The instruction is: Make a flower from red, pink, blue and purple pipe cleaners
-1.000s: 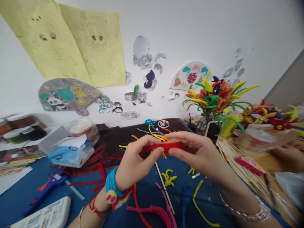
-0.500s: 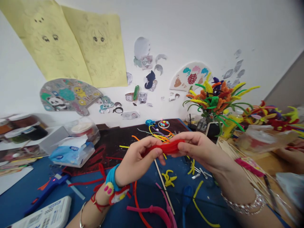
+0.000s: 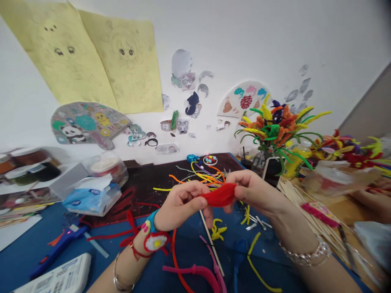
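Both hands are raised over the blue mat. My left hand (image 3: 180,202) and my right hand (image 3: 252,191) pinch opposite ends of a bunched red chenille pipe-cleaner piece (image 3: 220,194). The red piece bulges between my fingers, and its inner turns are hidden. Just below my hands lie a wooden stick (image 3: 210,232) and small yellow pipe-cleaner scraps (image 3: 217,232). A loose red pipe-cleaner loop (image 3: 174,256) and a pink pipe cleaner (image 3: 195,269) lie nearer me on the mat.
Orange and yellow pipe cleaners (image 3: 198,179) lie on a dark board beyond my hands. Left stand a hot glue gun (image 3: 59,251) and tissue pack (image 3: 91,197). Right are a pipe-cleaner bouquet (image 3: 275,132), wooden sticks (image 3: 302,207), and another person's hand (image 3: 374,195).
The red piece has gone from a long, flattened strip to a shorter, fatter bunch. My hands have moved closer together and turned it, and my right hand has shifted slightly left.
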### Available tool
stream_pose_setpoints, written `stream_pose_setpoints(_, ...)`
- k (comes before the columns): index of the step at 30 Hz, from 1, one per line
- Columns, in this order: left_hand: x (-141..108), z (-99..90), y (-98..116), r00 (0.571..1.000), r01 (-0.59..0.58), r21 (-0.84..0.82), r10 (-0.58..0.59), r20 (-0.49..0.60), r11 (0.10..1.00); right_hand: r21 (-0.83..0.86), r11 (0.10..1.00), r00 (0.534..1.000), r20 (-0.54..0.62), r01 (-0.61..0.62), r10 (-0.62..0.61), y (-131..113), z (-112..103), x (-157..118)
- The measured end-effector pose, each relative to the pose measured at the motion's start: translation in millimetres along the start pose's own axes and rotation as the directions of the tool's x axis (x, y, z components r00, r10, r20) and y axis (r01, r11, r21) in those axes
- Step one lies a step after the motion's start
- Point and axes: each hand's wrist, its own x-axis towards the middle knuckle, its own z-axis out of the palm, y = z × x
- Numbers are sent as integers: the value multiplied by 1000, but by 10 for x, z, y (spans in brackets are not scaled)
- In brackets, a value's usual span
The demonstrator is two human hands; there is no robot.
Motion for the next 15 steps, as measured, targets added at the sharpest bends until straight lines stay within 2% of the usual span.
stream_pose_setpoints(2,11,1,-9,999,-10,92,13,-32,996,-97,993,995,-77,61,-68,-21,10,-15)
stream_pose_setpoints(5,9,35,-1,998,-22,333,41,-50,943,-241,967,978,-165,88,-130,-50,21,-27)
stream_pose_setpoints(9,4,118,34,996,-32,573,75,-51,819,-428,902,981,-143,56,-129,-81,20,-34)
stream_pose_setpoints(12,14,167,53,986,14,635,94,-136,772,-511,859,991,-96,32,-94,-74,20,-35)
stream_pose_setpoints(15,20,179,57,975,93,616,54,-217,783,-468,884,992,-100,18,-73,-43,14,-25)
